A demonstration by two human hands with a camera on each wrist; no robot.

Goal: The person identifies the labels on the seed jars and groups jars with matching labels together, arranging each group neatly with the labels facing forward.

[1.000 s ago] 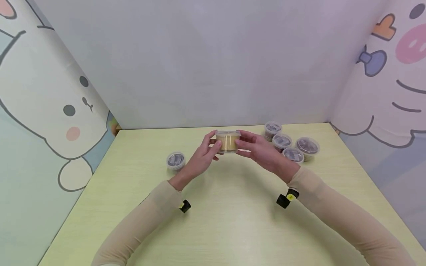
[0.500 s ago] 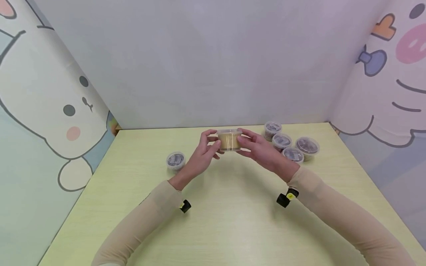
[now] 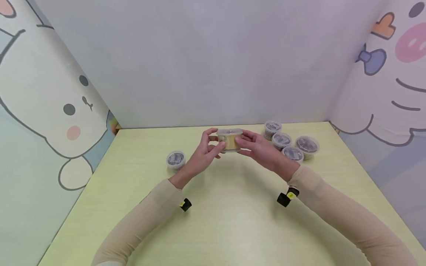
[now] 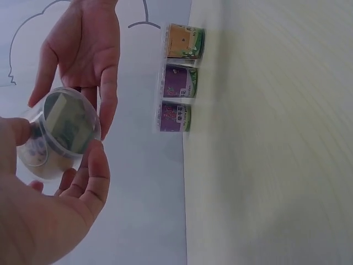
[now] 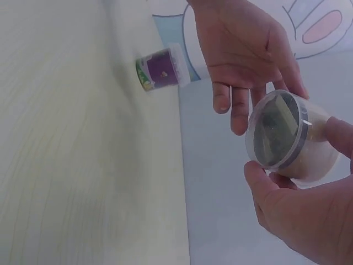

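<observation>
Both hands hold one clear plastic tub (image 3: pixel 230 141) with a lid and a yellow label, raised above the far part of the table. The left hand (image 3: pixel 200 157) grips its left side, thumb on the near face. Around the right side are the fingers of the right hand (image 3: pixel 261 150). In the left wrist view, the tub (image 4: pixel 62 130) shows its clear end with something pale and dark behind the plastic. The right wrist view shows the same tub (image 5: pixel 282 135) pinched between the right thumb and fingers, with the left hand (image 5: pixel 242 52) beyond it.
A lidded tub (image 3: pixel 175 160) stands left of the left forearm. Several more tubs, one of them a larger tub (image 3: pixel 307 147), cluster at the back right by the right wrist. A pale wall (image 3: pixel 213 66) rises behind the table (image 3: pixel 229 214).
The tub has turned in the hands, so a different part of its label, with a greenish patch at the left, now faces the head camera. It has shifted slightly right; both arms stay nearly still.
</observation>
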